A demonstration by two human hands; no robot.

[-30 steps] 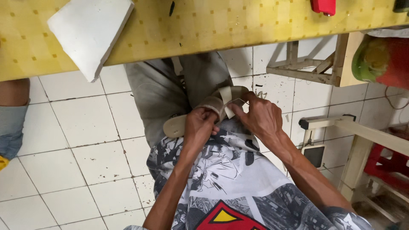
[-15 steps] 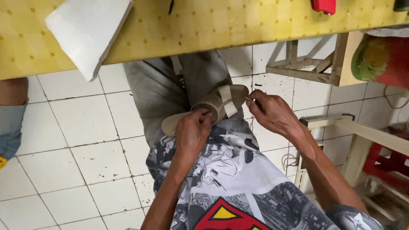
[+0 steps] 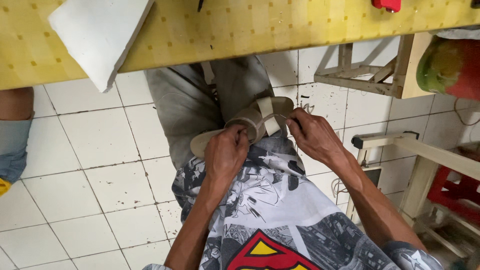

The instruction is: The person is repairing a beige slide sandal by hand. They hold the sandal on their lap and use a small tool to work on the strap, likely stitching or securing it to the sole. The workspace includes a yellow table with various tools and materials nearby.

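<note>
A beige strapped sandal [image 3: 260,120] lies across my lap, below the edge of the yellow worktable [image 3: 225,30]. My left hand [image 3: 226,152] grips the sandal's near side, fingers curled over its sole and front strap. My right hand [image 3: 311,136] pinches at the strap on the sandal's right side; a thin thread seems to run between fingers and strap, too fine to be sure. Grey trousers and a printed shirt lie beneath both hands.
A white foam block [image 3: 100,35] overhangs the table's front edge. Another person's leg [image 3: 15,130] stands at the far left on the white tiled floor. Wooden frames [image 3: 370,70] and a pale wooden stand [image 3: 415,150] crowd the right side, with red items behind.
My right hand has slid from on top of the sandal to its right side, drawing away slightly. The sandal has tilted a little; my left hand keeps its grip.
</note>
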